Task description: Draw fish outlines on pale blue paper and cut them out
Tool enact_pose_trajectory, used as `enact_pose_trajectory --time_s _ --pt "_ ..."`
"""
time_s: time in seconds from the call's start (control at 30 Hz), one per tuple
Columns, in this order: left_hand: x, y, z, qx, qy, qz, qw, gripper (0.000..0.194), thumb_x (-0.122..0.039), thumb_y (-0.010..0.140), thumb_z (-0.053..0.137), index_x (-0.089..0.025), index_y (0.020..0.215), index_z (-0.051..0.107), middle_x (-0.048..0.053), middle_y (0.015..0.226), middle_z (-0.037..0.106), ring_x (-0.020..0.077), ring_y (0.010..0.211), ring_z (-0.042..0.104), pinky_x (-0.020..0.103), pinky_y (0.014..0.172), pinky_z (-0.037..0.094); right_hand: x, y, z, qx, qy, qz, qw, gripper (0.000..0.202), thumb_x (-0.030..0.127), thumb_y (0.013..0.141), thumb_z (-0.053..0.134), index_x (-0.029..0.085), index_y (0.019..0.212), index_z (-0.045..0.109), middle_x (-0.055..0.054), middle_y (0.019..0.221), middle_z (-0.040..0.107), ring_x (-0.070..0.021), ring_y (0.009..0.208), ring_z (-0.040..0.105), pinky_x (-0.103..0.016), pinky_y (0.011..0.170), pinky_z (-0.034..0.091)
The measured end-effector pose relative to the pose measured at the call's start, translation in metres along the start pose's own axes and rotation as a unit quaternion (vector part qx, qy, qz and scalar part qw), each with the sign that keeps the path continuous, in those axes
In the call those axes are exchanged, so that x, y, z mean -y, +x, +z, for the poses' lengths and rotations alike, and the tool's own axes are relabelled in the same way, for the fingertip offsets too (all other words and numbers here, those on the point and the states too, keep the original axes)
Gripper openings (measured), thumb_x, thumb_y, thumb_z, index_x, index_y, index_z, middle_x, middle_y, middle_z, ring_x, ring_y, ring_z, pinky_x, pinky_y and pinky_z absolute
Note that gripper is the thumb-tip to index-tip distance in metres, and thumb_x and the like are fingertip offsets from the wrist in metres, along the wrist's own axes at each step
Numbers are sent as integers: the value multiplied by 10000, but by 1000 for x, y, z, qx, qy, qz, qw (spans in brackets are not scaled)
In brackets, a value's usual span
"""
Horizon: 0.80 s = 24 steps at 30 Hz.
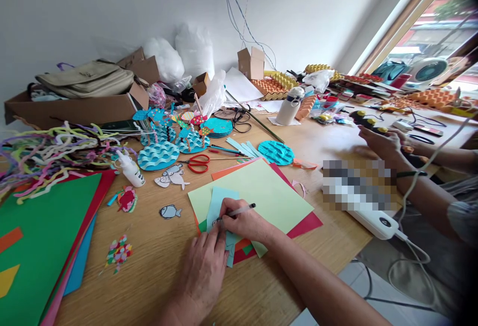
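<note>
Nearest, the left hand (203,269) lies flat with fingers spread on a light blue paper piece (221,206), pinning it to the table (157,266) so it cannot slide. Just beyond, the right hand (244,224) is closed around a pencil (241,210), its tip on the blue paper. Farther off lie red scissors (198,163) and a glue bottle (130,169), and another person's hands (384,142) work at the far right.

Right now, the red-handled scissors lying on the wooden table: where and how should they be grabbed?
Take the red-handled scissors by the two red loops, coming straight down from above. They lie flat on the wooden table, loops toward the near side and the thin blades running off to the right, so the loops are the broad, safe part. Bare wood lies in front of the loops, so fingers probably have room there.
</note>
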State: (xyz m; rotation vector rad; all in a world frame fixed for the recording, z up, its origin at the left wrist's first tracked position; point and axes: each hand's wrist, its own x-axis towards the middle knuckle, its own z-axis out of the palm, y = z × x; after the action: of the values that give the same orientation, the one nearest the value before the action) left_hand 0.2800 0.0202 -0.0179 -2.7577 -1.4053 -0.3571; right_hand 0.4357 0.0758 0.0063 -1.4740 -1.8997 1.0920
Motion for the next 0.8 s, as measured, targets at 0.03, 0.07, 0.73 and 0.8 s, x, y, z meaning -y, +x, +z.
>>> enact_pose_trajectory --time_s 0.03,0.07,0.73,0.8 --pt "0 0 0 1 2 2 1000 365 -99 820 434 -175 1158 546 103 1190 578 223 848 589 369 690 484 0 0 0 -1 -1 0 1000 102 118 647 490 176 707 550 47 580 532 -76 517 435 -152 447 325" --pt "0 0 0 4 5 3 1000 366 -98 821 431 -178 1159 546 103 1193 577 222 847 589 366 688 483 -1 0 0 -3 -2 -1 1000 100 118 644 491 176 704 547 49 577 527 -76 517 432 -153 448 325" --pt "2 2 -3 11 29 33 999 350 -97 830 424 -173 1137 574 98 1186 597 210 791 587 349 644 479 3 -4 -11 -1 -19 20 1000 102 115 643 492 173 706 548 44 572 523 -77 506 424 -160 448 326" --pt "3 2 -3 8 27 30 999 353 -94 827 432 -168 1141 574 99 1185 598 212 799 589 354 653 483 2 -5 -11 -7 -20 16 1000 100 116 646 493 172 706 550 48 565 509 -75 502 413 -161 447 321"
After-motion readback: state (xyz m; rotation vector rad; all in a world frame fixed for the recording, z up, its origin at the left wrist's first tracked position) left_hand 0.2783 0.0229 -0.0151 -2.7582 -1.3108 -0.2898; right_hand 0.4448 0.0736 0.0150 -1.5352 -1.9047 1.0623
